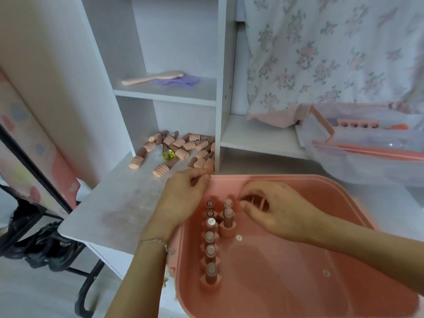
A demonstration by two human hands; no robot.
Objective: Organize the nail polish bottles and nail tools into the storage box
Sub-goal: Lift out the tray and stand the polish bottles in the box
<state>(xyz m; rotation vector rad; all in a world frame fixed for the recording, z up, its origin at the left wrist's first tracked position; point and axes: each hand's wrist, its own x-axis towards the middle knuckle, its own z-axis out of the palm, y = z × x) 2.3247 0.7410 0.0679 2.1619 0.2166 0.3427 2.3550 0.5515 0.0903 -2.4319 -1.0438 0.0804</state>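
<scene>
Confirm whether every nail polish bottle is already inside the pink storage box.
No: a pile of bottles lies loose on the white desk, outside the pink storage box.

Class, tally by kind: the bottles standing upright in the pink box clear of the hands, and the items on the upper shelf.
Upright bottles: 8
Pink hairbrush: 1
Purple plastic item: 1
Total: 10

storage box (344, 226) cut off at right and bottom edges | right hand (273, 210) fingers hide what they pinch, grip unclear | left hand (183, 196) fingertips blurred | bottle-cap labels too small to read
</scene>
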